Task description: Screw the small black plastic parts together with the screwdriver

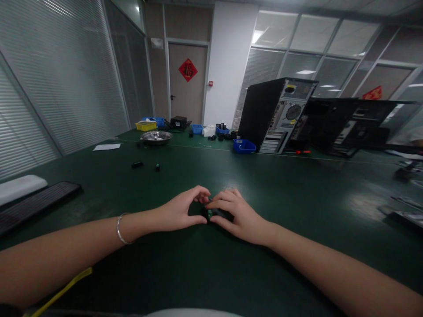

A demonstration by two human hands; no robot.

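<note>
A small black part with a green end (209, 214) rests on or just above the green tabletop (185, 264) in front of me. My right hand (239, 215) wraps round it, thumb on the near side and fingers on the far side, and covers much of its body. Just left of the green end is my left hand (185, 209), its thumb and curled fingers apart with a gap between them. The left fingertips come close to the part; whether they touch it I cannot tell. Farther off lie two small black pieces, one long (137, 164) and one with a green spot (157, 167).
A keyboard (39, 207) lies at the left edge. Toward the back stand a metal bowl (156, 138), a yellow tray (146, 126), a blue bin (244, 146) and a computer tower (264, 110). White paper (106, 147) lies at the far left.
</note>
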